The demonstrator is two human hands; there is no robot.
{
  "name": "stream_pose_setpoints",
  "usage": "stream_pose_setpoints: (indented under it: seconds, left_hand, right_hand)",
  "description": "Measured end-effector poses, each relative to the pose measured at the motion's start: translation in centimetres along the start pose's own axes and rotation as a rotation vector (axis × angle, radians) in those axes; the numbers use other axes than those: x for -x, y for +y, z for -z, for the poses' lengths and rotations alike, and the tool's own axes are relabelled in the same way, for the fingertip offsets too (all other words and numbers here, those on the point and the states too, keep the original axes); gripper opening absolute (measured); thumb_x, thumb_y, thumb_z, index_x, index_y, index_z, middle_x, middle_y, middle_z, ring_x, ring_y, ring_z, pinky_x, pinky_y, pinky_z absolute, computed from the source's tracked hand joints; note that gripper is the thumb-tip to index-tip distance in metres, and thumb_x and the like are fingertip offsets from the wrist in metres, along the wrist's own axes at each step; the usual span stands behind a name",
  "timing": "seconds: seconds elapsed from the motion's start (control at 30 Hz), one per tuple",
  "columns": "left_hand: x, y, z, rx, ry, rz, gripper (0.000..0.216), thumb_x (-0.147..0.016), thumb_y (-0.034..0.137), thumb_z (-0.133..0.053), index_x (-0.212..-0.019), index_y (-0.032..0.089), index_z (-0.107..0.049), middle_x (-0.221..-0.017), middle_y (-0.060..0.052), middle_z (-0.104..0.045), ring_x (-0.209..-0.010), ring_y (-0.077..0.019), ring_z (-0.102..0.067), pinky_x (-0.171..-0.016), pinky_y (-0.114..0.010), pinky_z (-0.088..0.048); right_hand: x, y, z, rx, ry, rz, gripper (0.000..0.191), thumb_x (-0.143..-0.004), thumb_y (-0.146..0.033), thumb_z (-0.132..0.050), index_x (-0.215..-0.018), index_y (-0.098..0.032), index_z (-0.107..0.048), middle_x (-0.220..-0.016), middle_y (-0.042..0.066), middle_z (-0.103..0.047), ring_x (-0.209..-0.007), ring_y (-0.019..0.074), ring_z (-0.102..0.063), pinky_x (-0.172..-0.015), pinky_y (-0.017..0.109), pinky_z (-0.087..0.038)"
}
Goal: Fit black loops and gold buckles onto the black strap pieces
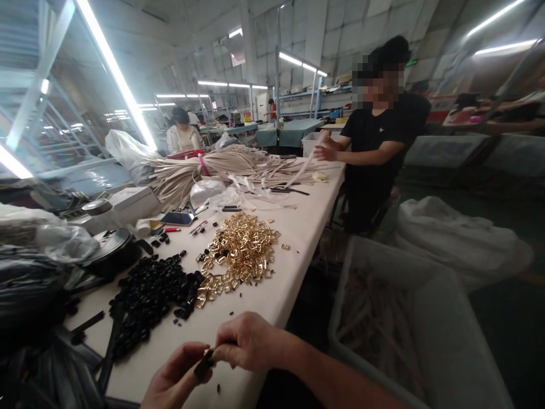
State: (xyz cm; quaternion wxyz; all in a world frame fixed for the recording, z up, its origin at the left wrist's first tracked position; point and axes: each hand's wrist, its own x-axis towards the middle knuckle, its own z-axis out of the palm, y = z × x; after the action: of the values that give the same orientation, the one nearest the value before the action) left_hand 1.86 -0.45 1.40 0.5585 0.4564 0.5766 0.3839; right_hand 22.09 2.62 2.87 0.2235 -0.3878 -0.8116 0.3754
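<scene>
My left hand (pixel 177 372) is closed near the table's front edge, pinching a short black strap (pixel 203 364) between thumb and fingers. Against the strap's upper end, my right hand (pixel 249 341) is closed too, its thumb and forefinger pressed together there. A small glint shows where the fingers meet, but its source is too small to make out. Just beyond the hands lies a heap of gold metal buckles (pixel 244 247). Left of it spreads a pile of small shiny black pieces (pixel 149 298), beside several black strips (pixel 111 346).
A bundle of beige straps (pixel 230 162) lies across the far table. A phone (pixel 177 218) and a lidded black pot (pixel 111 250) are at the left. Right of the table edge stands a translucent bin (pixel 443 307) of strips. A co-worker (pixel 378 136) handles a strap opposite.
</scene>
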Motion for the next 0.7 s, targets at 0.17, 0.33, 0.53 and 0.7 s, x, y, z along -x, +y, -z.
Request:
stream_pose_setpoints:
  seconds: [0.17,0.33,0.53,0.7]
  left_hand:
    - [0.3,0.9,-0.7,0.002,-0.065,0.044,0.039,-0.052,0.046,-0.084,-0.079,0.02,-0.074,-0.08,-0.005,-0.071,-0.074,-0.0207,-0.063,-0.067,-0.03,-0.054]
    - [0.2,1.2,-1.0,0.021,-0.087,0.012,0.024,-0.062,0.035,-0.079,-0.073,0.016,-0.07,-0.069,-0.002,-0.063,-0.065,-0.0138,-0.055,-0.063,-0.025,-0.049]
    - [0.0,0.9,-1.0,0.123,-0.004,0.008,0.017,-0.065,0.027,-0.073,-0.065,0.015,-0.063,-0.059,0.002,-0.055,-0.057,-0.0092,-0.048,-0.057,-0.02,-0.039]
    - [-0.4,0.5,-1.0,0.343,0.105,-0.016,0.019,-0.063,0.03,-0.076,-0.068,0.016,-0.063,-0.064,0.002,-0.057,-0.058,-0.0082,-0.05,-0.061,-0.02,-0.042]
  right_hand:
    - [-0.5,-0.1,0.9,0.151,0.028,0.059,0.026,-0.095,-0.036,-0.053,-0.082,-0.019,-0.068,-0.062,-0.002,-0.065,-0.06,0.0099,-0.057,-0.057,0.019,-0.034]
    - [-2.0,-0.2,1.7,0.389,0.14,0.209,0.026,-0.095,-0.039,-0.052,-0.086,-0.022,-0.069,-0.07,0.002,-0.069,-0.062,0.0131,-0.057,-0.058,0.024,-0.03]
    - [-3.8,0.2,1.2,0.37,0.322,0.378,0.022,-0.097,-0.03,-0.05,-0.089,-0.02,-0.068,-0.085,0.006,-0.07,-0.079,0.0175,-0.062,-0.073,0.027,-0.038]
    - [-2.3,0.8,-0.9,0.149,0.532,0.211,0.02,-0.091,-0.032,-0.058,-0.078,-0.018,-0.064,-0.082,0.006,-0.067,-0.081,0.0177,-0.061,-0.076,0.029,-0.043]
